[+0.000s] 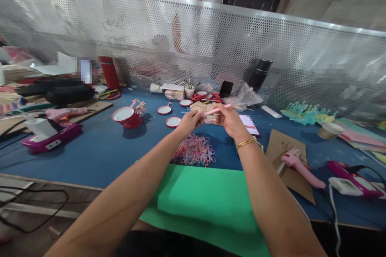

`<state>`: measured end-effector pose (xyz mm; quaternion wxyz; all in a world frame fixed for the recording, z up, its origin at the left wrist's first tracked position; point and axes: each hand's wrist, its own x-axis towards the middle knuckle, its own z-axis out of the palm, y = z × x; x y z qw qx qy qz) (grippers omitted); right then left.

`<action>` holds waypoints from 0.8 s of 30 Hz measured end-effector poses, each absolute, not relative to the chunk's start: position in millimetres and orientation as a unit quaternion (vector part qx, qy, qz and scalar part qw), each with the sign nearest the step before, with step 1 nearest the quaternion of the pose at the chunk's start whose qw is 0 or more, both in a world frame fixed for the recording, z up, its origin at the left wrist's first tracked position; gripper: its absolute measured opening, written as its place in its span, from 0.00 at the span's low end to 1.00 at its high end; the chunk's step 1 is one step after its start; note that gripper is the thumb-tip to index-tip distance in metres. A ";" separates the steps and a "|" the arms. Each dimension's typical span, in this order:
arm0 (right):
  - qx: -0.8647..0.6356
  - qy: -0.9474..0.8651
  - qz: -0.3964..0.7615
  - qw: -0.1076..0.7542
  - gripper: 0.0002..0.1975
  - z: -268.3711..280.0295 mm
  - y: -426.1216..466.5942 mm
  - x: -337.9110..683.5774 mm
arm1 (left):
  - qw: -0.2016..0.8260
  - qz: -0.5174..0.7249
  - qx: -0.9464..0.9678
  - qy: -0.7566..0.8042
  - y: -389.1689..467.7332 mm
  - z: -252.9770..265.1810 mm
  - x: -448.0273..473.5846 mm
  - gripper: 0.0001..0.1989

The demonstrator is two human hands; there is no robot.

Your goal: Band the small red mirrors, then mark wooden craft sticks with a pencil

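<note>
My right hand (231, 120), wearing a gold bracelet (245, 143), is closed around a thin pink stick (216, 110). The stick's left end reaches the pinched fingertips of my left hand (192, 121); finer detail there is too small to make out. Both hands are raised over the blue table. Below them lies a heap of small multicoloured elastic bands (195, 151). A green sheet (205, 188) covers the near table edge and hangs toward me. Behind my hands are pale wooden sticks (199, 106) and a lit tablet (249, 124), partly hidden by my right hand.
Round red-rimmed white pieces (164, 110) lie left of centre, beside a stack of them (127, 117). A pink glue gun (304, 168) rests on cardboard (276, 144) at right, near a purple power strip (358, 180). Another purple strip (54, 138) is at left. Perforated metal (135, 28) closes the back.
</note>
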<state>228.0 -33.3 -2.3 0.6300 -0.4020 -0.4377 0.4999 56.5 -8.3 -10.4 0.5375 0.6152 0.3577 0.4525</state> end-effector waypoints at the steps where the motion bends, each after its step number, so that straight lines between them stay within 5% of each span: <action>1: -0.407 -0.447 0.488 0.630 0.24 -2.7 -33.0 227.6 | 0.539 0.449 0.615 0.359 -9.2 -9.7 56.8 0.18; 17: -0.416 -0.500 0.457 0.607 0.25 -9.3 -28.5 221.7 | 0.501 0.402 0.691 0.331 -5.0 -15.8 56.1 0.21; 24: -0.422 -0.465 0.407 0.663 0.20 -7.3 -25.7 209.1 | 0.446 0.401 0.722 0.345 -7.9 -3.0 59.4 0.23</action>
